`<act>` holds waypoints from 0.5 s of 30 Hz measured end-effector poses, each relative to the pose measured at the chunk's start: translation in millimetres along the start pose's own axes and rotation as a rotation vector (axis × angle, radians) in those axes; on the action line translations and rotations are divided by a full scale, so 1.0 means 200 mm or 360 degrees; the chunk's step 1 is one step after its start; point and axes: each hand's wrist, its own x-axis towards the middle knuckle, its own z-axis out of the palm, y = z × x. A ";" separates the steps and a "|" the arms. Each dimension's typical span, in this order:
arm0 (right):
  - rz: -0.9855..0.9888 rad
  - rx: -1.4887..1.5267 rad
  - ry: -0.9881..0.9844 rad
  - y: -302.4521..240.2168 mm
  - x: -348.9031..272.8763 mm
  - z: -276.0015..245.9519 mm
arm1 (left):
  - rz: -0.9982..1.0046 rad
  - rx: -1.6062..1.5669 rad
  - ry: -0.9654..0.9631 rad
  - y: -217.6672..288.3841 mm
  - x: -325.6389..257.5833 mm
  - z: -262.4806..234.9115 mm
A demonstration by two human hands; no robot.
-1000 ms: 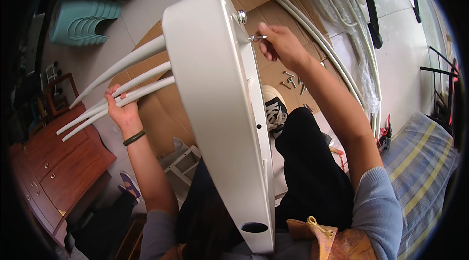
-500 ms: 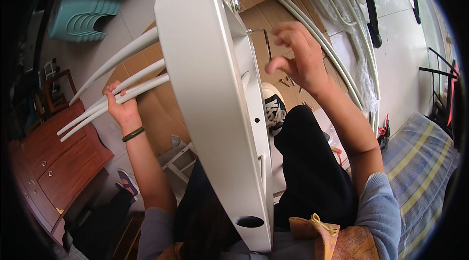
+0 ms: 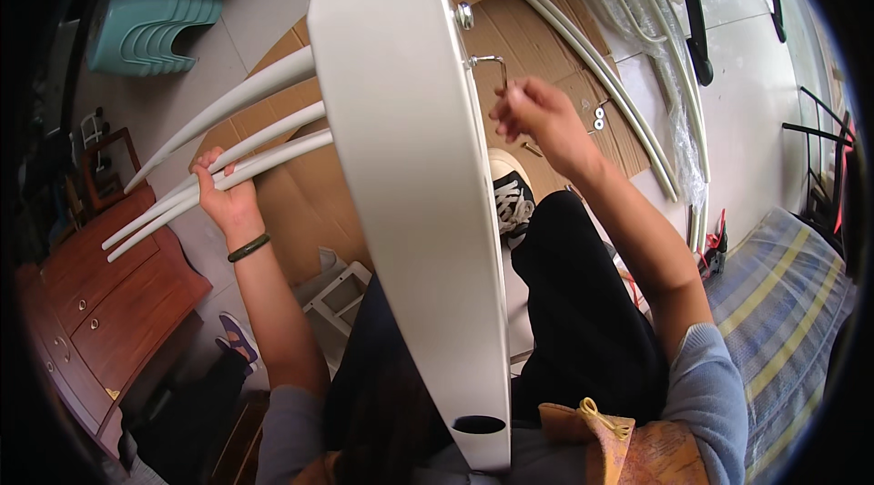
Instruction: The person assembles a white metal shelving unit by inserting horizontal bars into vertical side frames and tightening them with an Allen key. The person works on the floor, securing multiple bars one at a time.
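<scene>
A long white tapering panel [image 3: 391, 139] stands on edge across my lap, with an oval hole near its lower end. Slim white tubes [image 3: 287, 154] run out from its left side. My left hand [image 3: 228, 203] is closed around two of them. On the panel's right edge sit a shiny bolt [image 3: 465, 16] and, below it, a second screw head [image 3: 472, 62]. The short arm of an L-shaped hex key [image 3: 503, 71] meets that screw. My right hand [image 3: 546, 119] has its fingers closed on the key's long arm.
Flattened cardboard [image 3: 300, 198] covers the floor, with loose screws [image 3: 532, 150] and washers [image 3: 598, 119] on it. Curved white tubes [image 3: 628, 112] lie to the right. Stacked teal stools [image 3: 150, 30] and a wooden cabinet [image 3: 127, 303] stand left; a plaid cushion [image 3: 774, 294] is right.
My right hand has moved down and closed on the hex key, which has swung slightly. The panel has shifted right and turned, hiding its inner side. My left hand keeps its grip.
</scene>
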 end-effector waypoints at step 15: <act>-0.0384 -0.0637 -0.0032 -0.27 0.39 -0.01 | -0.0048 -0.0220 0.0093 0.00 -0.05 0.18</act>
